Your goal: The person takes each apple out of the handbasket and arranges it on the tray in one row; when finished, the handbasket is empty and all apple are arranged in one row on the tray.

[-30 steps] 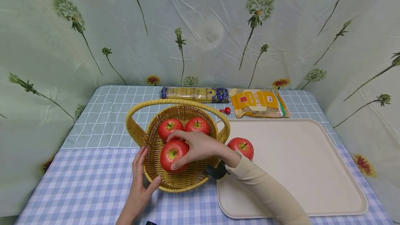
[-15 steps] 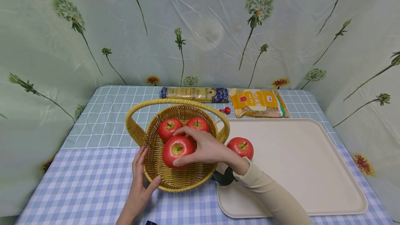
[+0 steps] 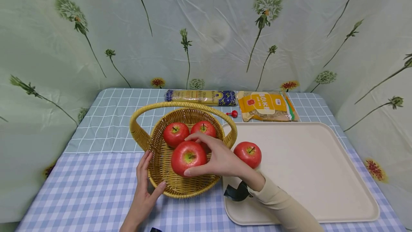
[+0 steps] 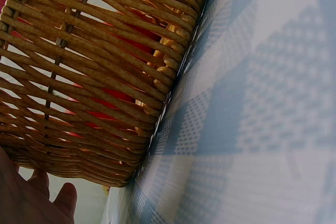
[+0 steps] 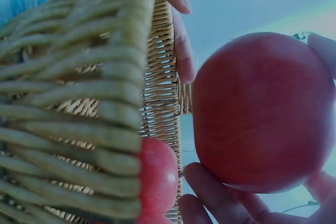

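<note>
Head view: right hand (image 3: 222,160) curls its fingers round a red apple (image 3: 188,157), held above the basket (image 3: 180,185) interior. Left hand (image 3: 145,185), fingers straight, presses the basket's near wall, apparently steadying it on the checked surface (image 3: 80,189). Two apples (image 3: 175,134) lie inside; another (image 3: 248,154) sits on the tray (image 3: 322,174).

- right hand (image 3: 222,158) has lifted the front apple (image 3: 188,157) up off the basket (image 3: 167,183) floor
- apple's drifted toward 3 o'clock, wrist pulled back toward 5

A beige long sleeve (image 3: 286,210) covers the right arm, with perhaps a black wrist strap (image 3: 237,192).
</note>
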Motion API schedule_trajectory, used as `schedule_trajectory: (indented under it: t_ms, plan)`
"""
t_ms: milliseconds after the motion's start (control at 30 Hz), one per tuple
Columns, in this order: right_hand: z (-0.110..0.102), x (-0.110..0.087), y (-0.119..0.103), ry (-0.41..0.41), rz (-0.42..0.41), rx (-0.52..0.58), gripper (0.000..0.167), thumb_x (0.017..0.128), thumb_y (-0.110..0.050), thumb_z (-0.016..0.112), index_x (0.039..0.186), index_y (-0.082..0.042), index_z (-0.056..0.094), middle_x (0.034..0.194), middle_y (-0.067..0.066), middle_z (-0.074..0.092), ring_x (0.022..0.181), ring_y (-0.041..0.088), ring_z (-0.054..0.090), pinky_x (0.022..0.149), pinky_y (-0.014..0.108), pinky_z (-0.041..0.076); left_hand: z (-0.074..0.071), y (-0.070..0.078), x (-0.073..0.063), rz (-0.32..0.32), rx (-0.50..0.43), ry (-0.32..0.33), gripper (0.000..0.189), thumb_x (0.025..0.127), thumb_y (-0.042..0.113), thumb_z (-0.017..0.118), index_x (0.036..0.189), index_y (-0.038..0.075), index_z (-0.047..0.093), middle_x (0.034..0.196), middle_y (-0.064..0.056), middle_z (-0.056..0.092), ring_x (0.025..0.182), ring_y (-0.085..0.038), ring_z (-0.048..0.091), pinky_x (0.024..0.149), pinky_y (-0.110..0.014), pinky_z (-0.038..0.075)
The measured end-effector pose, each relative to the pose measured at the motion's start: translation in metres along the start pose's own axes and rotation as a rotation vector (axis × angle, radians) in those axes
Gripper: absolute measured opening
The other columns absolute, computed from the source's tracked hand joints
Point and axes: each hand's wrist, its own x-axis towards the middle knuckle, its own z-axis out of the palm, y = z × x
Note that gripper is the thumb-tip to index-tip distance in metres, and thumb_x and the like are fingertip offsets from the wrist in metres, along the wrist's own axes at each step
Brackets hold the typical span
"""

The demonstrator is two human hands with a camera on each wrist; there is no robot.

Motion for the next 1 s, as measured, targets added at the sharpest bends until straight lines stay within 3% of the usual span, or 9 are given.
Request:
schedule_trajectory:
  t_ms: [267, 433, 533, 633, 1000]
  plan:
    - [-0.001, -0.015, 0.000, 0.064, -0.043, 0.062, 0.066, 0.070, -0.039, 0.083, 0.127, -0.035, 0.049, 0.121, -0.012, 0.052, 0.106, 0.011, 0.051, 0.082, 0.038, 0.048, 0.001, 0.000, 0.000, 0.041, -0.009, 0.028, 0.086, 0.080, -0.005, 0.064, 0.151, 0.011, 0.019, 0.155, -0.005, 0.007, 0.140, -0.018, 0.005, 0.103, -0.020, 0.012]
    - [0.000, -0.024, -0.001, 0.096, -0.071, 0.120, 0.068, 0.070, -0.030, 0.085, 0.128, -0.028, 0.050, 0.123, -0.011, 0.053, 0.108, 0.013, 0.052, 0.082, 0.037, 0.049, 0.002, 0.018, 0.002, 0.045, -0.011, 0.048, 0.083, 0.078, -0.009, 0.061, 0.149, 0.001, 0.020, 0.153, -0.014, 0.009, 0.139, -0.015, 0.007, 0.102, -0.019, 0.011]
    - [0.000, -0.030, -0.001, 0.113, -0.068, 0.144, 0.067, 0.070, -0.028, 0.085, 0.127, -0.027, 0.050, 0.122, -0.011, 0.054, 0.107, 0.016, 0.053, 0.082, 0.037, 0.049, 0.002, 0.012, 0.001, 0.040, -0.008, 0.047, 0.084, 0.078, -0.009, 0.062, 0.149, 0.002, 0.020, 0.154, -0.013, 0.009, 0.139, -0.016, 0.007, 0.103, -0.020, 0.012]
    - [-0.001, -0.036, -0.001, 0.126, -0.069, 0.163, 0.065, 0.070, -0.028, 0.084, 0.126, -0.028, 0.050, 0.119, -0.009, 0.057, 0.105, 0.017, 0.055, 0.081, 0.037, 0.049, 0.002, -0.003, -0.001, 0.047, -0.008, 0.045, 0.087, 0.077, -0.007, 0.064, 0.151, 0.007, 0.020, 0.155, -0.008, 0.008, 0.139, -0.017, 0.006, 0.103, -0.020, 0.011]
    - [-0.011, -0.062, -0.002, 0.163, -0.057, 0.167, 0.067, 0.070, -0.027, 0.084, 0.128, -0.027, 0.051, 0.122, -0.006, 0.056, 0.107, 0.019, 0.055, 0.083, 0.038, 0.049, 0.002, -0.006, -0.001, 0.043, -0.021, 0.042, 0.087, 0.077, -0.007, 0.064, 0.151, 0.007, 0.019, 0.155, -0.007, 0.006, 0.140, -0.019, 0.004, 0.104, -0.024, 0.010]
